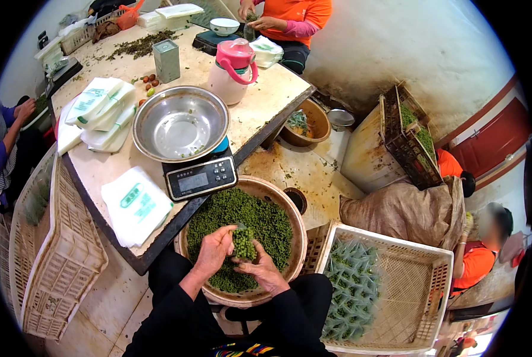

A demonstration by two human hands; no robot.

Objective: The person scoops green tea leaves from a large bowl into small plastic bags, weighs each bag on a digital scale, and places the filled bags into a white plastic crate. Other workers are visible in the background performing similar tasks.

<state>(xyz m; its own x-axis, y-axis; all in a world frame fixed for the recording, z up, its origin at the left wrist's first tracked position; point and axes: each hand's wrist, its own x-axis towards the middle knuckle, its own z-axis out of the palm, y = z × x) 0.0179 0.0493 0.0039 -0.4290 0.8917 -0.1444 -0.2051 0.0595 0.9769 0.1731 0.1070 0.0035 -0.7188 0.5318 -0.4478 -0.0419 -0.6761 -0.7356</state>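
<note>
A small clear plastic bag filled with green berries (244, 243) is held between my hands, over a wide tan basin (300, 238). Small round green berries (260, 214), like peppercorns, fill much of that basin. My left hand (214, 249) pinches the upper part of the bag. With thumb and fingers, my right hand (262, 269) grips its lower right side. Beyond the basin, a digital scale (200, 178) stands at the table edge with a steel bowl (182, 128) on it. A few green bits lie in the bowl.
Flat plastic bags (136, 205) lie left of the scale, near a pink-lidded jug (230, 71). A white crate (412, 291) at right holds several filled bags. Tall crates (63, 256) stand at left. Co-workers sit across the table, at left and at far right.
</note>
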